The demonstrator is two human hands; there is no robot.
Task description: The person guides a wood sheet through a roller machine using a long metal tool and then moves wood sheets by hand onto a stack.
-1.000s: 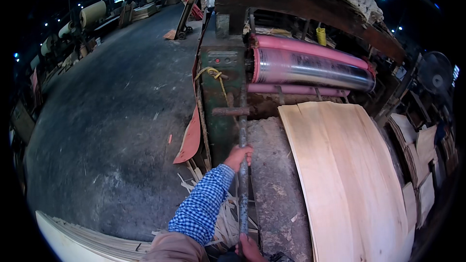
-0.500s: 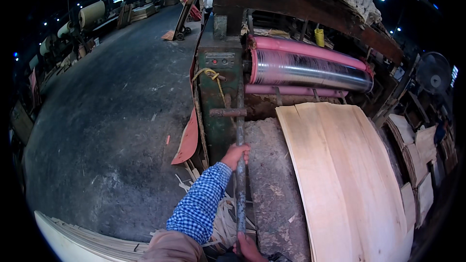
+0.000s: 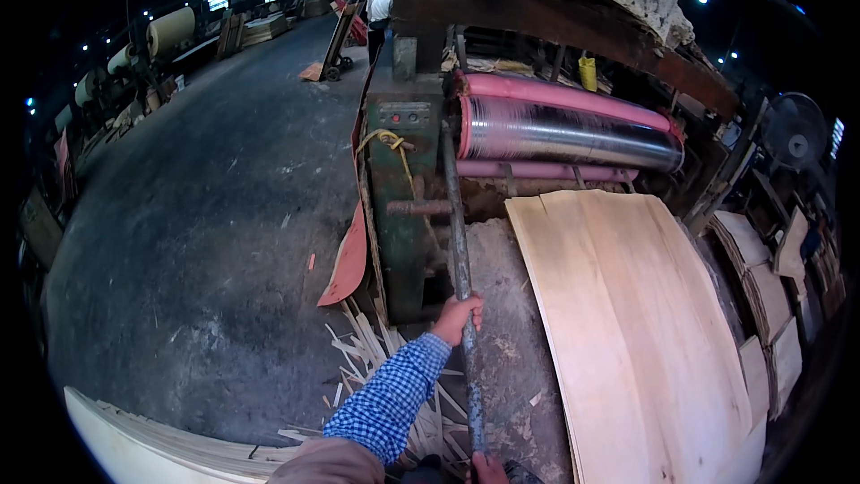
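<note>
A long grey metal lever bar (image 3: 460, 278) runs near-to-far, its far end pointing up at the green machine housing (image 3: 403, 179) left of the shiny steel roller (image 3: 564, 134). The left hand (image 3: 458, 317) is clenched around its middle; the right hand (image 3: 490, 468) grips the near end, fingers mostly cut off. Since earlier, the pale veneer sheet (image 3: 636, 332) has advanced nearer.
</note>
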